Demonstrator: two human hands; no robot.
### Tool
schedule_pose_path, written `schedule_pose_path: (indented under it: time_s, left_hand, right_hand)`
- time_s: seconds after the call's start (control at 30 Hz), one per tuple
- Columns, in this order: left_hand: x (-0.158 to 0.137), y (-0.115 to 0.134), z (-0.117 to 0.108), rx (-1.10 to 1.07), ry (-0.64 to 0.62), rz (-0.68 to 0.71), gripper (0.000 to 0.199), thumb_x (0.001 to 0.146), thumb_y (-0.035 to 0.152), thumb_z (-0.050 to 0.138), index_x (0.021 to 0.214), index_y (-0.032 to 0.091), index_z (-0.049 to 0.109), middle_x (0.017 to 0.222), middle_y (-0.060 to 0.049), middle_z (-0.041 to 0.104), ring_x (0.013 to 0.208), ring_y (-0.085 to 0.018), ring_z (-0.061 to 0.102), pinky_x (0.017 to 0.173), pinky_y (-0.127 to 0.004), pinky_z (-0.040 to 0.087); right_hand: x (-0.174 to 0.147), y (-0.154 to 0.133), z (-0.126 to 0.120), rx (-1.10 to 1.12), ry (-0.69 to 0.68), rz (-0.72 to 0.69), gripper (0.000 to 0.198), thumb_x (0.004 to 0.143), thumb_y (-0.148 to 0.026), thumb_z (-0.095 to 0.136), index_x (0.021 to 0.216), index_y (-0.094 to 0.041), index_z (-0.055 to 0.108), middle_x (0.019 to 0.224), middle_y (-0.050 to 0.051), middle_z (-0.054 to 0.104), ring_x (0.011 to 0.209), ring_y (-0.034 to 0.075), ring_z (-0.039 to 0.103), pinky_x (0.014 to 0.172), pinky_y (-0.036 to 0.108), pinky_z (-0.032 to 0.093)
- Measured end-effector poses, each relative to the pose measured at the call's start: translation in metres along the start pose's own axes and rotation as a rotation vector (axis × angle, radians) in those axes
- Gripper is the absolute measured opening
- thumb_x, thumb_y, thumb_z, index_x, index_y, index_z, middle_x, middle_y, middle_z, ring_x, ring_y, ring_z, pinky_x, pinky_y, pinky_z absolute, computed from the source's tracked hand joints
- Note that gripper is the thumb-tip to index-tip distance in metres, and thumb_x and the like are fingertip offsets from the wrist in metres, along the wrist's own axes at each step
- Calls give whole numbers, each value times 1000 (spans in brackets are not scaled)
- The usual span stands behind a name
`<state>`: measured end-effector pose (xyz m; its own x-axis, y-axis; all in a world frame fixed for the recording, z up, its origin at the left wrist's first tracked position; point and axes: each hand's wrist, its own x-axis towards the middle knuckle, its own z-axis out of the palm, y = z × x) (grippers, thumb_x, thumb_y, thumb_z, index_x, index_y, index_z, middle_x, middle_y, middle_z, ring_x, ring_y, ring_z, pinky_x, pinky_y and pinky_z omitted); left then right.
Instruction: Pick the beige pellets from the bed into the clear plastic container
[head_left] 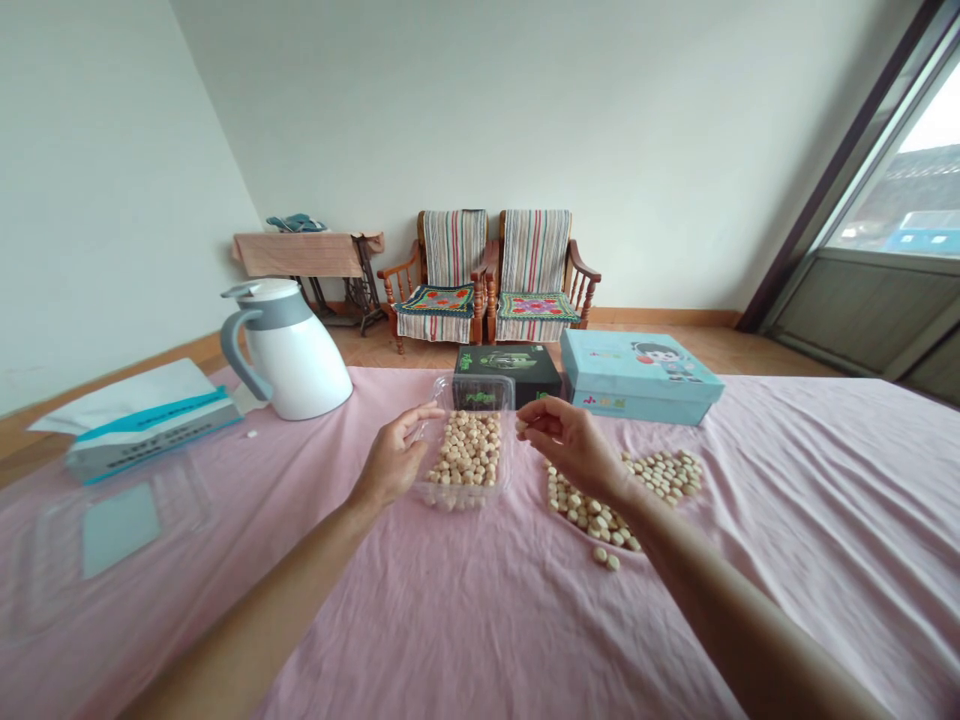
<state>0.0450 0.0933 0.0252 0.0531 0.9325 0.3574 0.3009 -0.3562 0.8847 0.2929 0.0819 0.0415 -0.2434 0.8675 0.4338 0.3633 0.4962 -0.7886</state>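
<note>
A clear plastic box (506, 470) stands in front of me, with many small round beige pieces (465, 445), like little biscuits or nuts, inside. At its left side is my left hand (394, 450), thumb and fingers curved against the wall and rim. My right hand (574, 440) hovers just past the box's right edge, fingertips pinching one small pale piece (521, 425). Beneath and beside that hand lies a spread of the same pieces (671, 475), partly hidden by my wrist. Two loose pieces (606, 558) sit nearer to me.
Behind the box stand a black carton (525, 370) and a light blue box (637, 375). On the left are a white and grey jug (296, 350), a tissue pack (154, 430) and a clear plastic lid (184, 500). A pink cloth (465, 620) covers the table.
</note>
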Motion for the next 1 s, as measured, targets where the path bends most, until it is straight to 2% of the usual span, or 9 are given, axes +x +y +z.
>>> schedule_pose_path:
  time_s: [0.1,0.2,0.33,0.4,0.53,0.67,0.77,0.9,1.0]
  left_hand:
    - [0,0,0,18,-1,3,50,57,8,41,101,17,64,120,-6,61,126,-21,44,111,-41,27]
    - [0,1,0,35,3,6,50,58,8,41,101,17,65,121,-6,61,126,-21,44,112,-40,26]
    - [-1,0,0,-17,-6,-8,50,59,9,41,102,16,64,126,-7,57,128,-21,42,110,-40,29]
    - [-1,0,1,-30,-10,-20,50,58,10,41,102,16,64,126,-8,57,128,-22,42,110,-41,29]
    - [0,3,1,-16,-4,-23,50,57,9,41,101,15,64,123,-8,59,128,-22,43,111,-42,27]
    - [0,3,1,-23,4,-21,49,57,9,42,100,16,64,123,-7,59,127,-22,43,111,-42,26]
    - [-1,2,1,-37,0,-23,49,57,9,42,101,16,64,124,-8,58,128,-21,42,111,-42,26]
    - [-1,0,1,-36,-10,-28,51,57,8,41,101,16,64,129,-7,55,130,-21,40,111,-40,28]
    - [-1,0,1,7,-9,-16,52,57,8,40,102,16,64,126,-7,57,129,-21,42,112,-40,27]
  right_hand:
    - [1,-5,-1,96,-20,-3,23,82,-23,49,103,-17,55,92,5,65,81,13,62,72,25,47]
    - [0,6,-7,-252,9,40,19,81,-17,46,93,-16,61,86,5,64,76,13,60,70,25,44]
    - [-6,26,-9,-786,-190,121,17,75,-9,49,79,-14,64,82,9,64,83,17,57,74,27,39]
    - [-9,30,-6,-913,-273,157,17,76,-9,48,77,-13,64,82,10,64,83,18,57,75,27,38]
    - [-13,28,5,-1008,-293,163,18,80,-12,45,76,-14,63,86,11,64,83,20,58,71,29,37]
    - [-15,29,11,-989,-326,130,18,79,-12,45,79,-15,62,85,11,64,85,21,57,68,28,37]
    - [-12,32,9,-885,-219,138,17,77,-10,45,79,-15,61,82,9,63,79,18,57,67,27,38]
    - [-4,25,1,-508,73,77,13,78,-15,47,82,-16,59,81,5,61,68,12,55,64,24,42]
    - [0,10,-1,-107,73,15,16,80,-22,50,92,-17,58,83,4,63,71,12,60,66,24,46]
